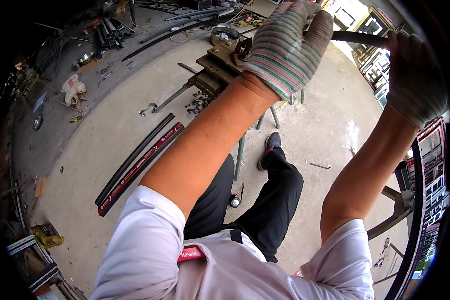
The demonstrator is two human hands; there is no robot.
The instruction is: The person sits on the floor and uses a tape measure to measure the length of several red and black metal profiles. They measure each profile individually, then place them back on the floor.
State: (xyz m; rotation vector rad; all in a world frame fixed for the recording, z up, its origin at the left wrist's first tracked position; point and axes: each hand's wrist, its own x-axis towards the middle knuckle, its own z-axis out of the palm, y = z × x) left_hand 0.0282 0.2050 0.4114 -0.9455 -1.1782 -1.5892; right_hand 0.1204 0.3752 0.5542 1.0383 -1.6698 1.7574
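Note:
Both my hands wear knitted work gloves striped green, pink and white, and both are raised toward the top of the view. My left hand (287,50) is closed at one end of a dark, narrow bar (360,38), its thumb pressed along the near side. Farther right, my right hand (416,80) has its fingers wrapped round the same bar, in shadow. Whatever lies behind the left fingers is hidden. Under my left wrist stands a brown metal bench tool (216,70) on legs, partly covered by that arm. Small dark offcuts (200,103) are heaped beside it.
Two long dark profiles, one with a red strip (140,170), lie on the floor left of my legs. A yellow-brown jug (47,236) stands at lower left. Metal lengths (110,34) are stacked at far left. A long dark profile (416,225) and a metal stand (397,210) are at right.

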